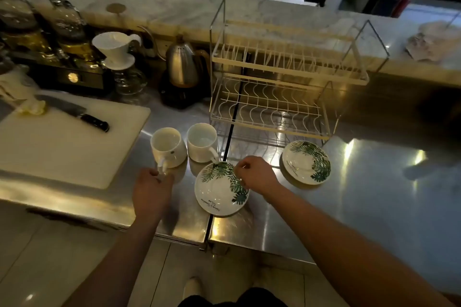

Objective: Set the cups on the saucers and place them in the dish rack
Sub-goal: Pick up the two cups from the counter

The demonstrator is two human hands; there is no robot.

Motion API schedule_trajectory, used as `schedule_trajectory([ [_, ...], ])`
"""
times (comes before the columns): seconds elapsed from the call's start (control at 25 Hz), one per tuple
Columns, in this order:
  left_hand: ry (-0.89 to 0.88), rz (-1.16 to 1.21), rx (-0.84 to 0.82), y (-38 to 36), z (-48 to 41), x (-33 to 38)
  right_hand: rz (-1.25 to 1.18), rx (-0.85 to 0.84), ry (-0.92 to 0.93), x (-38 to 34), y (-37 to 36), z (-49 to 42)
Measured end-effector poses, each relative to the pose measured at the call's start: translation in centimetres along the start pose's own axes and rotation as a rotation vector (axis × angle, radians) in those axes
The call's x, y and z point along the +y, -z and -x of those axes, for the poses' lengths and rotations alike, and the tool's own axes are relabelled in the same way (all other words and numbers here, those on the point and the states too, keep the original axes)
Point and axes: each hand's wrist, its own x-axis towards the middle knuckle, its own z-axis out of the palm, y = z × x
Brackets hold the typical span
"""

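Two white cups stand upright on the steel counter: the left cup (167, 147) with its handle toward me and the right cup (201, 142) beside it. My left hand (152, 188) pinches the left cup's handle. A leaf-patterned saucer (219, 189) lies in front of the cups; my right hand (255, 174) grips its right rim. A second leaf-patterned saucer (306, 162) lies to the right. Behind them stands the empty two-tier wire dish rack (274, 107).
At the left lies a white cutting board (62, 147) with a black-handled knife (74, 112) on it. A steel kettle (180, 67), a white pour-over dripper (116, 48) and glass brewers stand at the back. The counter edge runs just below my hands.
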Motion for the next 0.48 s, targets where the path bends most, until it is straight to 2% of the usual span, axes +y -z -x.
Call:
schedule_trajectory([
  [0.08, 0.058, 0.032, 0.043, 0.0, -0.6, 0.1, 0.010, -0.008, -0.014, -0.8, -0.7, -1.2],
  [0.48, 0.101, 0.005, -0.003, -0.6, -3.6, 0.2, 0.218, -0.014, 0.057, -2.8, -3.9, -6.0],
])
